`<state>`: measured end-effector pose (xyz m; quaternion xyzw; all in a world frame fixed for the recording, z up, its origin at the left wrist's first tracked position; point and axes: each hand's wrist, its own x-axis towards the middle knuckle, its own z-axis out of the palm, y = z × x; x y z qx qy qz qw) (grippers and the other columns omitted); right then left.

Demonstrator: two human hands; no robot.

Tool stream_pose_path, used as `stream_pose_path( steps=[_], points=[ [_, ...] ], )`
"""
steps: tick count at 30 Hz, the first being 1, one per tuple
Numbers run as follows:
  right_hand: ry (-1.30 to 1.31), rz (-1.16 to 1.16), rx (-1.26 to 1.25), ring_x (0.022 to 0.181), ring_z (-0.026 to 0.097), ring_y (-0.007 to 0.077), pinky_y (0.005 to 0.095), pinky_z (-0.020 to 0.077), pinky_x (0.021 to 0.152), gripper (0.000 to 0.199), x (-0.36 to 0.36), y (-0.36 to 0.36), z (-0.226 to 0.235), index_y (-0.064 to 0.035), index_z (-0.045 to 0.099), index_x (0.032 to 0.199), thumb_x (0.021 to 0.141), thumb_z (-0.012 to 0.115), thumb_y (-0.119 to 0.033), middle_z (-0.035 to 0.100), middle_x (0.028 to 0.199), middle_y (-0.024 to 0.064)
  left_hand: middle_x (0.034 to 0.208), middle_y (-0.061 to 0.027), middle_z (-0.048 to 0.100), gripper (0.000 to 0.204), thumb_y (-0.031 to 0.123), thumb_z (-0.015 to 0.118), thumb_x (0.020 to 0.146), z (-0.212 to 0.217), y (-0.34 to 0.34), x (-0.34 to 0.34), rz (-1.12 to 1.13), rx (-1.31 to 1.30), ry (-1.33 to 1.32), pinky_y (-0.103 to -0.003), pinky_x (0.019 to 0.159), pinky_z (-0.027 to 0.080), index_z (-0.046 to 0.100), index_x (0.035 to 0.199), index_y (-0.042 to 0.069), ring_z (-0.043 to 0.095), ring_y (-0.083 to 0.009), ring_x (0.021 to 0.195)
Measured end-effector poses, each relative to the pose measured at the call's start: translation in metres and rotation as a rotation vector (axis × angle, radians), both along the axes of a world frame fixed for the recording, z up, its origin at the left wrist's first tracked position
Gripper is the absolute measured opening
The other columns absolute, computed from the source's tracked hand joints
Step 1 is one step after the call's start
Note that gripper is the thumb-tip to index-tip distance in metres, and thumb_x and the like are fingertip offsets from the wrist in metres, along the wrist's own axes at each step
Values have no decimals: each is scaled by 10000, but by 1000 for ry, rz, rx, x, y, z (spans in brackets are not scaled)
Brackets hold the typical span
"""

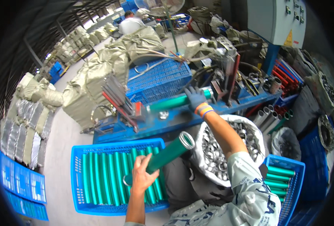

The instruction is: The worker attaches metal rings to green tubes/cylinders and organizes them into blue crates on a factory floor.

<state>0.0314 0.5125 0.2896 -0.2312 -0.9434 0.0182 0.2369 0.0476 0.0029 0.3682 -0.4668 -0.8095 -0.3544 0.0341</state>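
Observation:
My bare left hand (142, 174) is closed round a green tube (170, 153), held tilted above a blue crate (118, 144) of similar tubes. A silvery ring shows at the tube's upper end, and another rim at its lower end. My right hand (195, 98), in a grey glove with an orange cuff, grips a second green tube (170, 102). That tube lies nearly level over the blue bench machine (185, 122), its right end with a metal ring by the machine's right-hand fixture (216, 91). Its left end is blurred near a red block (138, 110).
A white sack (201, 160) of loose metal rings stands under my right forearm. Another blue crate (302, 177) with green tubes sits at the right. Behind the bench are stacked blue crates (157, 81) and hoses. A grey control box (274, 22) hangs upper right; a person (131, 25) is far off.

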Motion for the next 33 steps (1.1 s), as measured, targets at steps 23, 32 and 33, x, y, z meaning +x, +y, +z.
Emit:
stream_pose_path(
  steps=[23, 32, 33],
  points=[
    [1119, -127, -894, 1151, 737, 197, 367, 616, 988, 907, 479, -113, -13, 31, 515, 1664, 931, 907, -332, 745, 1338, 107, 1504, -213, 728, 813, 145, 952, 882, -73, 411, -143, -142, -284, 290, -571, 1221, 510, 654, 1637, 106, 665, -451, 1413],
    [1167, -261, -1034, 1012, 778, 244, 397, 663, 877, 747, 507, -134, -40, 16, 601, 1539, 938, 908, -305, 775, 1222, 132, 1511, -190, 740, 697, 104, 864, 935, -92, 426, -152, -102, -415, 301, -583, 1246, 488, 673, 1603, 155, 645, -415, 1475],
    [1202, -285, -1047, 1035, 774, 229, 382, 658, 887, 762, 503, -134, -42, 16, 588, 1564, 936, 894, -289, 774, 1225, 123, 1514, -195, 739, 652, 93, 814, 964, -89, 423, -156, -83, -429, 302, -593, 1247, 486, 674, 1598, 153, 637, -408, 1493]
  ],
)
